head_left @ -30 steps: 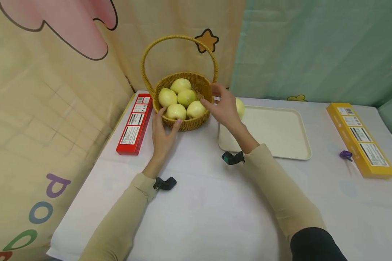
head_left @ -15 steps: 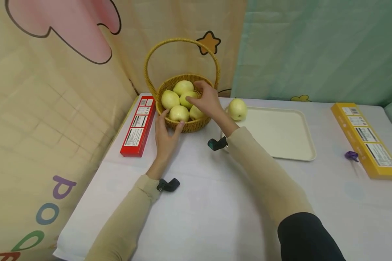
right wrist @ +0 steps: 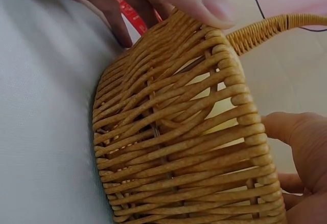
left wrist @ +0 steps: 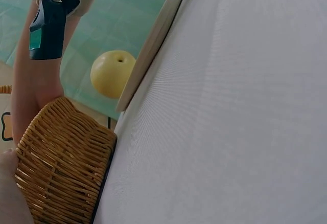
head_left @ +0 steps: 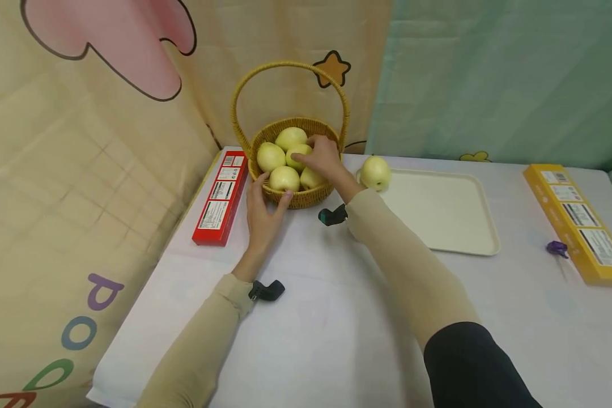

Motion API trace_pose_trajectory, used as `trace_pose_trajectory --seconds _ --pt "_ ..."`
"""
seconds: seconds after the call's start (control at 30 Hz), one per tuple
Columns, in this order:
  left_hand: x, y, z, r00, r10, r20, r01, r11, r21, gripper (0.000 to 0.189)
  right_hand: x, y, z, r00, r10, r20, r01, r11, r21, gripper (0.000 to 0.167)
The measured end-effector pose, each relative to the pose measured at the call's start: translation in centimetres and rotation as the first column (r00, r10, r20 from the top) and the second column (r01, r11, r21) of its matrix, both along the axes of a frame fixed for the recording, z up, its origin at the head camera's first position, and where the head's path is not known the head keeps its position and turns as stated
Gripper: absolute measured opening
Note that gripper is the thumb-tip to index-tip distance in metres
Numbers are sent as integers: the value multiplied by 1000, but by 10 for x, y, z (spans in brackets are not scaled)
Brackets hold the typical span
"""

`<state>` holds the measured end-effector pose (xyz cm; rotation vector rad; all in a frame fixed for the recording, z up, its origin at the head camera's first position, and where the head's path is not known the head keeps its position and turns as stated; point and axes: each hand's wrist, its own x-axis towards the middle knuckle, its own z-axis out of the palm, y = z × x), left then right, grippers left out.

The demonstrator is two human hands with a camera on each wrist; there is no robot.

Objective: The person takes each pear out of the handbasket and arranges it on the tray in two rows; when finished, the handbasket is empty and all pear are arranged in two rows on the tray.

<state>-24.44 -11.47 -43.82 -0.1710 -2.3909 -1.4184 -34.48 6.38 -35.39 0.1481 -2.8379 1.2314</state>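
A wicker basket with a tall arched handle stands at the back, several round yellow-green fruits inside, apple- or pear-like. My left hand holds its front left side, thumb at the rim and fingers along the outer wall. My right hand reaches over the right side of the rim, thumb and fingers about the greener middle fruit. In the right wrist view the woven wall hides most of the contents. One more fruit sits at the left back corner of a cream tray.
Beside the basket on the left lies a red box. At the far right are a yellow box and a purple-wrapped lollipop. Printed curtains hang close behind the white-covered table.
My right hand has moved left from beside the tray into the basket and closed in on the middle fruit. The left hand keeps its place on the basket. The head view has shifted slightly.
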Motion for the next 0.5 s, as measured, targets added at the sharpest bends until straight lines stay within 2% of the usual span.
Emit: trace_pose_trajectory --seconds 0.2,0.5 --pt "2 0 2 1000 9 -2 -9 1000 -1 73 -1 -2 -2 999 33 34 -34 999 20 58" --pt "2 3 3 1000 -7 -8 7 1000 -4 72 2 3 1 997 29 77 -30 999 12 50"
